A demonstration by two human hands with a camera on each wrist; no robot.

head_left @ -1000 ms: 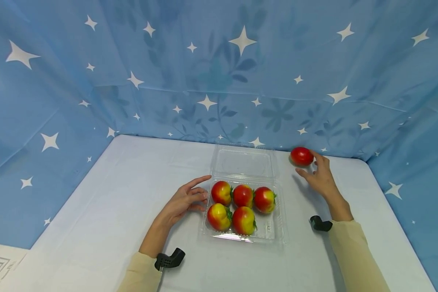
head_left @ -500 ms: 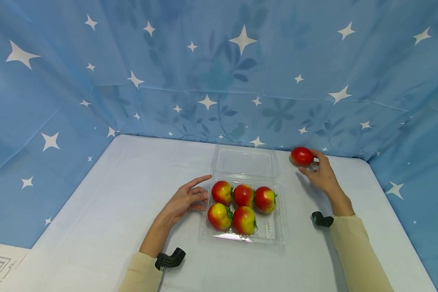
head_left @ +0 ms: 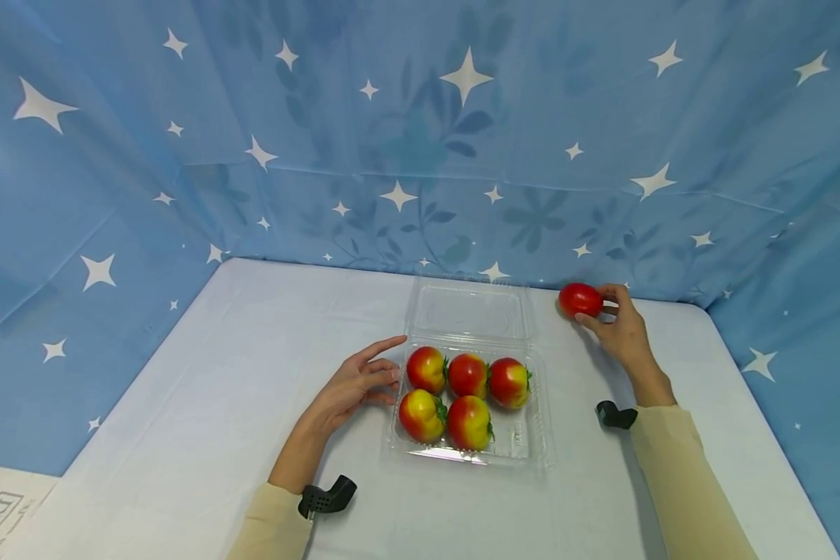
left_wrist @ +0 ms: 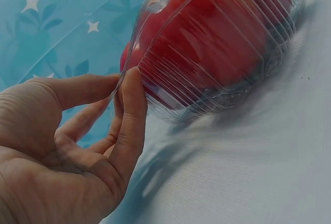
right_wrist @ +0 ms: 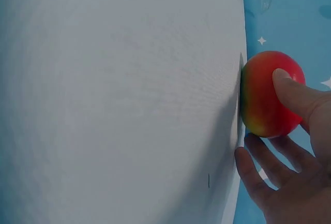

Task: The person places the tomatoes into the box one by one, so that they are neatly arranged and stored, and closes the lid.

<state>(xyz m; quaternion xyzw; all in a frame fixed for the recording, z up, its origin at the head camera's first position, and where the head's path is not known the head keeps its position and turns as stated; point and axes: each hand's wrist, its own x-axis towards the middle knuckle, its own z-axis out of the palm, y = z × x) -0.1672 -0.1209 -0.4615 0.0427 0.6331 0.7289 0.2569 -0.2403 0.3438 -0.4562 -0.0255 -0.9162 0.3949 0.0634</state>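
My right hand [head_left: 624, 333] grips a red mango [head_left: 578, 300] at the far right of the table. In the right wrist view the thumb [right_wrist: 289, 90] presses on the mango's skin, while the fingers [right_wrist: 269, 164] bend along its lower side. A hinged clear plastic container [head_left: 518, 447] lies opened out in the middle. Its rim is pinched by my left hand [head_left: 353, 385] at the left side; the left wrist view shows thumb and fingertips on either side of the clear edge. Inside sit several red-and-yellow fruits [head_left: 469, 424] with green leafy tops.
The container's clear lid [head_left: 470, 309] lies flat behind its base. White cloth covers the table [head_left: 252, 350], and a blue star-patterned curtain [head_left: 420, 155] hangs close along its back edge. A printed white sheet or box [head_left: 7, 505] shows at the lower left.
My right hand has closed in on the mango, its thumb coming up against the fruit. The left hand and the container have stayed put.
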